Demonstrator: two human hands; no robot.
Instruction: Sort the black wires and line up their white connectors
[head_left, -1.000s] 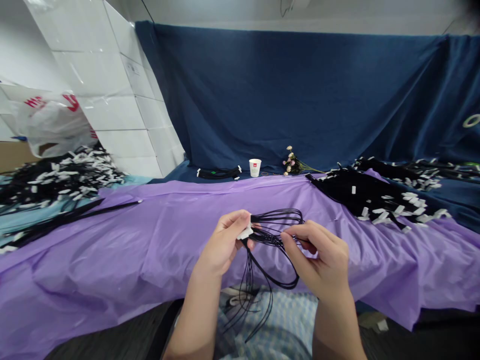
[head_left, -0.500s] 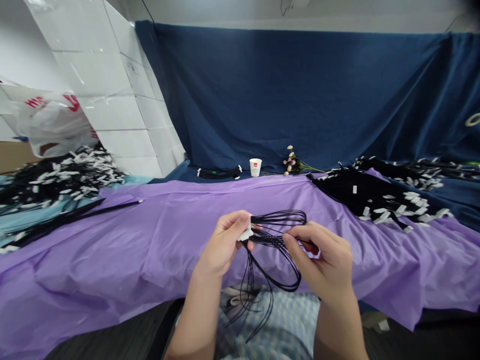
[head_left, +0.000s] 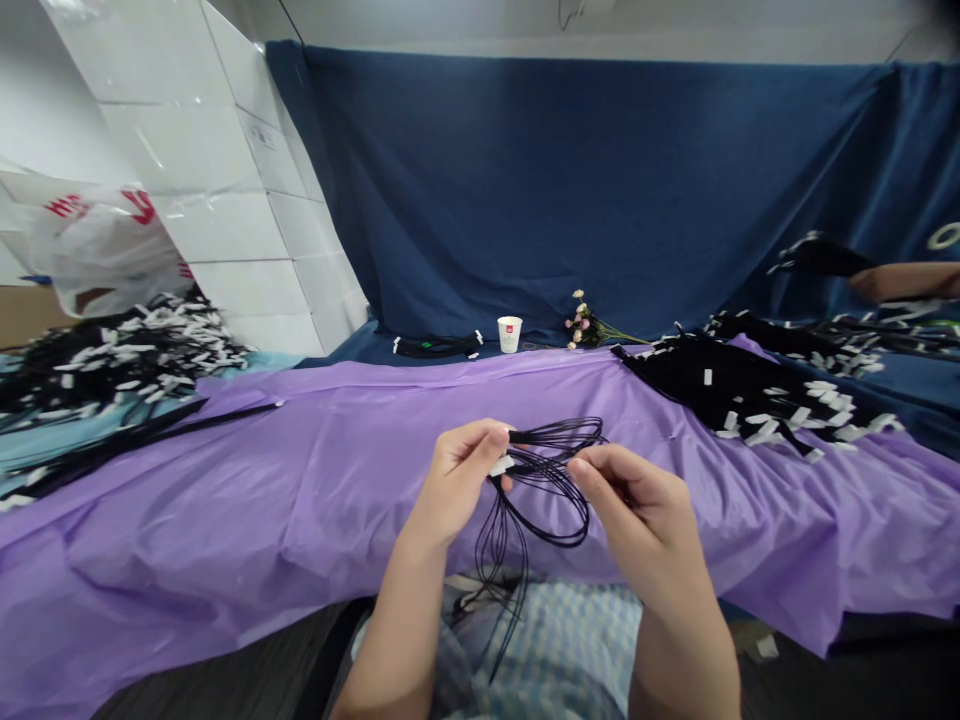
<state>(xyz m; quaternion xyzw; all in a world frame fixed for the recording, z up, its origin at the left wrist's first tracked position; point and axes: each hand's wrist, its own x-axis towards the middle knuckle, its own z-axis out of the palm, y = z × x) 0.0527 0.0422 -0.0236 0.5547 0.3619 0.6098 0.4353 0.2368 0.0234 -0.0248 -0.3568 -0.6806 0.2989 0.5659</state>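
A bundle of thin black cords (head_left: 551, 465) with a small white tag (head_left: 501, 465) is pinched near the tag between the thumb and fingers of my left hand (head_left: 461, 475). The cords fan to the right in several loops, and loose strands hang below over my lap. On the right of the bundle, my right hand (head_left: 641, 505) is closed in a pinch at the edge of the loops. Its fingertips meet a black cord there, though the exact strand is too fine to make out. Both hands are above the front of the purple cloth (head_left: 360, 470).
Piles of black cords with white tags lie left (head_left: 142, 350) and right (head_left: 720, 385). A paper cup (head_left: 509, 335), flowers (head_left: 589, 325) and a black bundle (head_left: 435, 346) stand along the back. White boxes (head_left: 217, 220) are stacked left. A co-worker's arm (head_left: 907, 281) reaches in at right.
My left hand has shifted slightly, covering more of the white tag, and the loops have drawn a little closer together. A co-worker's arm with a black bundle has come into view at the right.
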